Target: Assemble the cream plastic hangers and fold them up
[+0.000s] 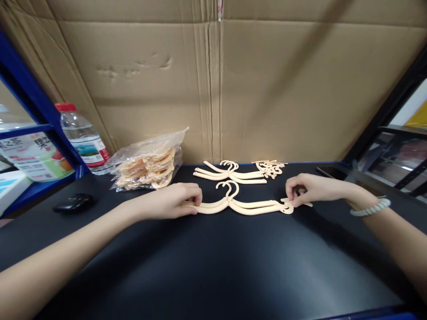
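Note:
A cream plastic clothes hanger (251, 207), with double hooks and doubled arms, lies on the black table in front of me. My left hand (183, 200) is closed on its left end, the thumb and fingers pinching the tip. At the other end, my right hand (305, 191) pinches a small cream hooked piece (287, 208) against the hanger's right arm. A thin bar sticks out below those fingers; whether the piece is joined to the arm I cannot tell. Just behind lie more cream hangers (213, 175), and to their right a small heap of cream hooked pieces (271, 169).
A clear plastic bag (148, 164) full of cream parts sits at the back left, near a red-capped water bottle (85, 140). On the left is a black computer mouse (74, 203). A dark phone-like slab (333, 173) lies behind my right wrist. Cardboard (150, 80) walls the back.

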Motion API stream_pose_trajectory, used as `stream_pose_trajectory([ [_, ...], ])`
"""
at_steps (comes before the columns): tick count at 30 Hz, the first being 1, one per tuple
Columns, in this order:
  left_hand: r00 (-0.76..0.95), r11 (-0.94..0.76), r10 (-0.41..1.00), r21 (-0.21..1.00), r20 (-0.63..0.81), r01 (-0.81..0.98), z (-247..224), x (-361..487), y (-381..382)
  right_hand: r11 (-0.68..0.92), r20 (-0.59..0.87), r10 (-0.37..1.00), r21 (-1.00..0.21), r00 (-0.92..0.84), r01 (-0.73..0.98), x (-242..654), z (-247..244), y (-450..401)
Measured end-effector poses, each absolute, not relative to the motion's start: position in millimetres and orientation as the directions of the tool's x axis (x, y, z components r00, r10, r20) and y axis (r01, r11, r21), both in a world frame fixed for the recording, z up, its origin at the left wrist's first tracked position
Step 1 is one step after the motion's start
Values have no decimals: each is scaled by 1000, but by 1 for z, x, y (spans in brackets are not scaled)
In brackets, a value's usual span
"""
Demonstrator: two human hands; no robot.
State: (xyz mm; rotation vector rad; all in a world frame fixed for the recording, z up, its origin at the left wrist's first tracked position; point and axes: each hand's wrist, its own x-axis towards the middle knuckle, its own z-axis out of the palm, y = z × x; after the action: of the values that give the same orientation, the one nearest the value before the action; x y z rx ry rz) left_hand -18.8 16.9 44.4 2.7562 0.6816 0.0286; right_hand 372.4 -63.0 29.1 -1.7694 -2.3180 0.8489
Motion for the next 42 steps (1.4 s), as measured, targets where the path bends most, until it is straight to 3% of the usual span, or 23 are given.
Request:
stream_pose_trajectory([
  [9, 909, -861, 414, 348, 54, 371, 30, -16, 21, 149, -173, 957, -400, -234, 905, 375, 30, -62],
  [14, 906, -869, 415, 329, 79, 369, 28, -17, 22, 216, -49, 967, -356, -249, 909, 372, 31, -63],
  [21, 888, -877, 446, 249, 110, 410, 25, -13, 16, 435, 227, 897, -305, -379, 847, 338, 25, -68],
  [27, 905, -904, 389, 261, 170, 340, 16, -11, 16, 554, 197, 832, -363, -519, 749, 306, 11, -72],
  [42, 909, -907, 371, 286, 191, 310, 7, -10, 21, 543, 204, 839, -374, -505, 752, 297, 2, -74],
])
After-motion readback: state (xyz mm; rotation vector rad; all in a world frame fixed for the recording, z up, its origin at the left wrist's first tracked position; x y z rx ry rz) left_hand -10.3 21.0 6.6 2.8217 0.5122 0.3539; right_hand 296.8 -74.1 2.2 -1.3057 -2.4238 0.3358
